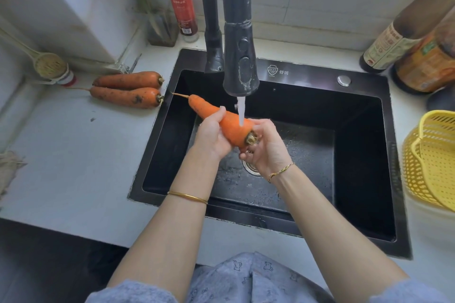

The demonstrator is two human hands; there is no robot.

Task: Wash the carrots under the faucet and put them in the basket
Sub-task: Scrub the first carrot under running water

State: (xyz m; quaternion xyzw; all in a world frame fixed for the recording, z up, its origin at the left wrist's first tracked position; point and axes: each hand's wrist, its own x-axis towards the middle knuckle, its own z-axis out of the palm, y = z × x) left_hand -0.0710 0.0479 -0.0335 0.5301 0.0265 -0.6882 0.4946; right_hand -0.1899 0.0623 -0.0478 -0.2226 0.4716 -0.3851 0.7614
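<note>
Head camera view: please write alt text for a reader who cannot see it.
The left hand grips the middle and the right hand the thick end of one carrot under water running from a black faucet over a black sink. Two dirty carrots lie on the counter left of the sink; a yellow basket stands at the right.

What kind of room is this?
Most likely a home kitchen. There is a black sink with a running faucet, sauce bottles stand on the counter beside it, and a carrot is being washed under the water.
</note>
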